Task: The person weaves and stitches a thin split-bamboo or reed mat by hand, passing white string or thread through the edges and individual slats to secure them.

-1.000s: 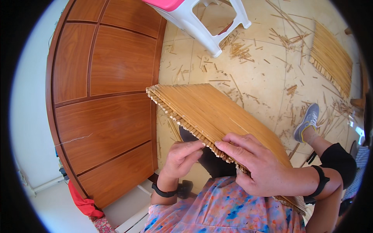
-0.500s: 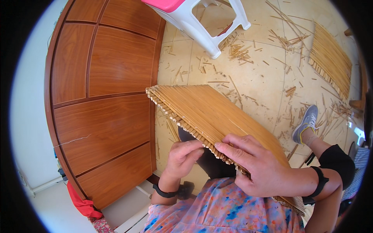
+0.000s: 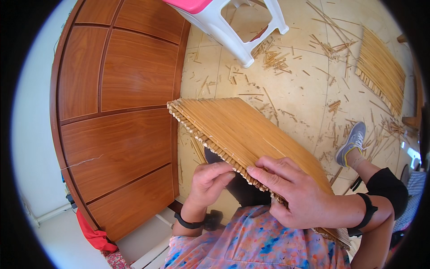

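A flat panel of tan plant stalks (image 3: 251, 130), laid side by side, slants across my lap with its cut stalk ends along the near edge. My right hand (image 3: 298, 190) grips that edge, its thumb near the stalk ends and its other fingers over the upper face. Beside it, my left hand (image 3: 209, 183) has thumb and forefinger pinched together close to the stalk ends. Whatever lies in that pinch is too small to make out. The underside of the panel is hidden.
A brown wooden cabinet (image 3: 118, 112) stands on the left. Ahead is a white stool (image 3: 235, 42) with a pink seat. Cut stalk pieces (image 3: 275, 60) litter the tiled floor, and another stalk panel (image 3: 380, 67) lies at the far right. My shoe (image 3: 352, 143) rests below it.
Both hands keep nearly the same hold on the panel. The view has shifted very slightly; nothing else has visibly moved.
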Motion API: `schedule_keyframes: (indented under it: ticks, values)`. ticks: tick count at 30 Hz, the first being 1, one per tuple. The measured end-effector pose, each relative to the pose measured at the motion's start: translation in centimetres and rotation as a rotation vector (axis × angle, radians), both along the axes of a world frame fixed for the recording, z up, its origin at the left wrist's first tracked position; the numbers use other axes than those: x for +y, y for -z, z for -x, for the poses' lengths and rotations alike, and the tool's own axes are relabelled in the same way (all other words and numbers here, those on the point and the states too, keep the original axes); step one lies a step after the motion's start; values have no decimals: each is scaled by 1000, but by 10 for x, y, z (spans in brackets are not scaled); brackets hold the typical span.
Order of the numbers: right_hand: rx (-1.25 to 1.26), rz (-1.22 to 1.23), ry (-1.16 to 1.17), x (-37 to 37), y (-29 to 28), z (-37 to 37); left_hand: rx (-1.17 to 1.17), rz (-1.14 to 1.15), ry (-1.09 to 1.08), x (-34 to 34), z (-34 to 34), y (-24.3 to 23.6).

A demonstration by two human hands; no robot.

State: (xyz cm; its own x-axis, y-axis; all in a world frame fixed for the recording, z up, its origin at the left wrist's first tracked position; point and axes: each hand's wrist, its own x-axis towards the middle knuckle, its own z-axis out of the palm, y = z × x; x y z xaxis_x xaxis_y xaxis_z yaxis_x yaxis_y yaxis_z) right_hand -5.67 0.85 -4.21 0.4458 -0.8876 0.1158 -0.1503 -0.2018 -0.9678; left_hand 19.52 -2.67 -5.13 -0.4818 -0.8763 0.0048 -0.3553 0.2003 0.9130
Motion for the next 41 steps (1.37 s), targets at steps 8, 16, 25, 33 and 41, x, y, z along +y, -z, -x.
schedule_keyframes:
  ticks: [8, 16, 25, 33, 41]
  values:
    - [0, 1, -8, -7, -1, 1, -119, -144, -97, 2, 4, -18]
    - [9, -21, -24, -8, -3, 6, -140, -107, -114, -1, 12, -24]
    - [84, -32, -9, -3, 4, 0, -144, -320, -284, -3, 45, -44]
    - [100, 17, 46, 2, 10, -2, -44, -422, -458, -7, 59, -47]
    - [78, 98, 65, -2, 6, 11, -771, 407, -424, -13, 37, -70]
